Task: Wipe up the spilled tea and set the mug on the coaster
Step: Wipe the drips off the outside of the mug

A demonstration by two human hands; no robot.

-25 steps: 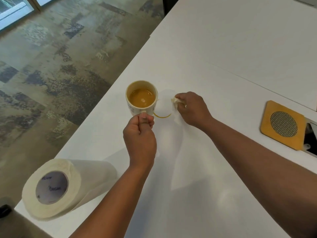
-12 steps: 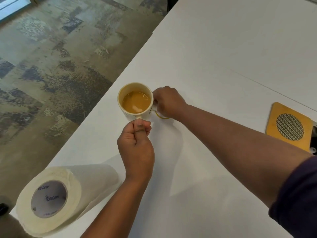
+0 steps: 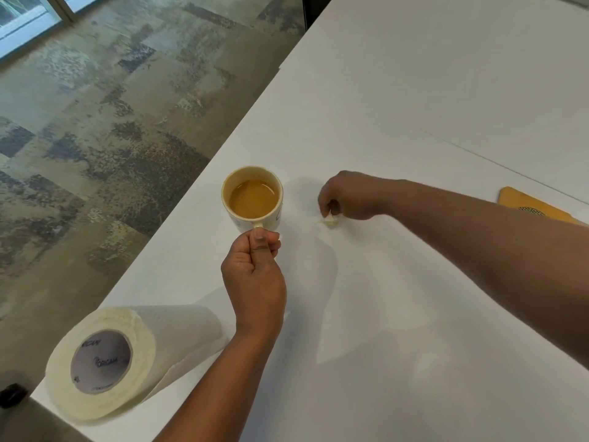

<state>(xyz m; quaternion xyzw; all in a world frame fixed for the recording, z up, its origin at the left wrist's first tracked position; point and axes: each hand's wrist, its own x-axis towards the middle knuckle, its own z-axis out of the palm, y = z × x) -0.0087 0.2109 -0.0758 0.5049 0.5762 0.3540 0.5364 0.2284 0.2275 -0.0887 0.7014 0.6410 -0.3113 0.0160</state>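
A cream mug (image 3: 253, 199) full of tea is held near the left edge of the white table (image 3: 414, 90); I cannot tell if its base touches the surface. My left hand (image 3: 255, 275) pinches its handle from the near side. My right hand (image 3: 349, 196) is to the right of the mug, holding a small wad of tea-stained paper towel (image 3: 329, 220) against the table. No tea ring shows on the surface between mug and wad. The yellow coaster (image 3: 526, 204) lies at the far right, mostly hidden behind my right forearm.
A roll of paper towel (image 3: 127, 355) lies on its side at the near left corner of the table. The table's left edge runs diagonally past the mug, with patterned carpet floor (image 3: 95, 138) below. A small black object (image 3: 12, 395) sits at the bottom left.
My right hand wiped in against the mug over the tea ring, then drew back to the right with the wad. The ring is no longer visible. My left hand stayed on the mug's handle.
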